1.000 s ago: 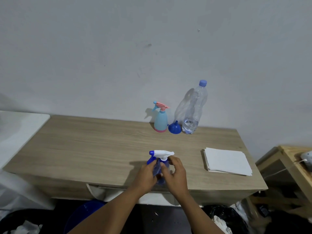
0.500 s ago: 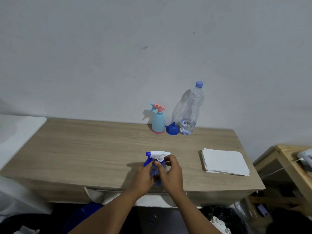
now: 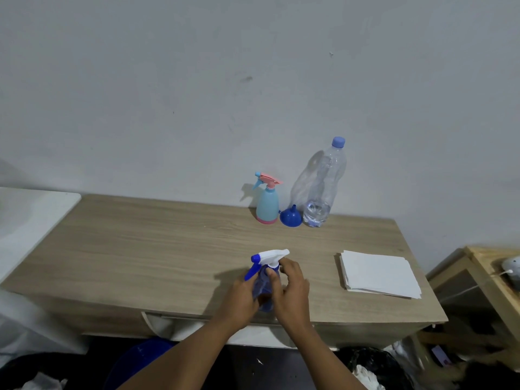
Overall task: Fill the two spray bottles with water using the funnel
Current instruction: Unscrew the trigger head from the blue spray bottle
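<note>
blue spray bottle [image 3: 264,287] | step: likely unscrewing trigger head [image 3: 271,254] | left grip [image 3: 239,296] clasps it, right grip [image 3: 292,288] pinches collar [image 3: 272,266] | next: lift head off, fetch funnel [image 3: 290,217] well behind bottle

Grey wall [image 3: 197,80] behind wooden table [image 3: 140,249], perhaps a side table [image 3: 485,258] right.

We see the left half of the wooden table [image 3: 140,249] bare from front edge to wall. At the back, the pale-blue spray bottle [image 3: 267,205], blue funnel [image 3: 290,218] and water bottle [image 3: 323,190] stand packed in a row, with little room for fingers between them. A bare strip separates that row from the dark-blue spray bottle [image 3: 264,285] near the front edge. A stack of white paper [image 3: 380,273] occupies the right end.
</note>
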### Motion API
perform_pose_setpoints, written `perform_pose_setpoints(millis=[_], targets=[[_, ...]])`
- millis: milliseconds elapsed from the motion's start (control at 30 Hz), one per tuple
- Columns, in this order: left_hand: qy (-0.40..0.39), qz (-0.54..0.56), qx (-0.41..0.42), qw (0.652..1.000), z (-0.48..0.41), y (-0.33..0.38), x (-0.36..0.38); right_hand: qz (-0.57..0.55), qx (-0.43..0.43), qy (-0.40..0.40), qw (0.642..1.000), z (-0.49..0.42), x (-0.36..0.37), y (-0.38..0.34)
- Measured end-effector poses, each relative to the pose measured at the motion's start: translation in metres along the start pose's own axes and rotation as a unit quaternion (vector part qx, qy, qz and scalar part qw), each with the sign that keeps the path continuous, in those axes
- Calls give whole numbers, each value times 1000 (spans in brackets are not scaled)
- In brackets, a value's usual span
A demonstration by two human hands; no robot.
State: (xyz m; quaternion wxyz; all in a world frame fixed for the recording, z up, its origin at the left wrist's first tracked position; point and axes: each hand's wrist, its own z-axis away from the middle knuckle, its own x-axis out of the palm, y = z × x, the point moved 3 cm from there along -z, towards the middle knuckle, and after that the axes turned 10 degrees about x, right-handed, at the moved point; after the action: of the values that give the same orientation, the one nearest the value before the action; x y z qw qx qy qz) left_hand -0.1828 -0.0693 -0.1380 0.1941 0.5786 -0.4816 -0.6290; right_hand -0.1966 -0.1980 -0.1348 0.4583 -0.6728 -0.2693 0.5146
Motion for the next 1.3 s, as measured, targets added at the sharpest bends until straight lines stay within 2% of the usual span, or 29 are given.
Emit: perform_pose_setpoints(millis=[100, 200, 267, 333, 500, 633, 767, 1067, 1200, 1300], targets=[[11, 4, 13, 1000, -1, -4, 0, -46, -8, 16, 999, -8, -10, -25], [20, -5, 14, 1000, -4, -12, 3, -112, -23, 95, 989, -30, -35, -66], [12, -18, 21, 1000, -5, -16, 6, -158, -12, 136, 978, -55, -55, -86], [13, -24, 28, 999, -5, -19, 7, -157, 16, 146, 977, -84, -73, -88], [17, -21, 36, 999, -7, -24, 9, -34, 173, 85, 981, -126, -74, -11], [21, -16, 36, 999, -8, -29, 11, 49, 275, -5, 960, -118, -44, 61], [26, -12, 26, 999, -10, -33, 12, 75, 348, -43, 934, -116, -14, 104], [37, -22, 30, 999, -11, -39, 14, 145, 320, -47, 935, -114, 10, 102], [31, -24, 20, 999, -10, -39, 15, 144, 323, -55, 934, -120, 16, 126], [20, -24, 9, 999, -10, -41, 16, 131, 319, -43, 938, -112, 11, 109]])
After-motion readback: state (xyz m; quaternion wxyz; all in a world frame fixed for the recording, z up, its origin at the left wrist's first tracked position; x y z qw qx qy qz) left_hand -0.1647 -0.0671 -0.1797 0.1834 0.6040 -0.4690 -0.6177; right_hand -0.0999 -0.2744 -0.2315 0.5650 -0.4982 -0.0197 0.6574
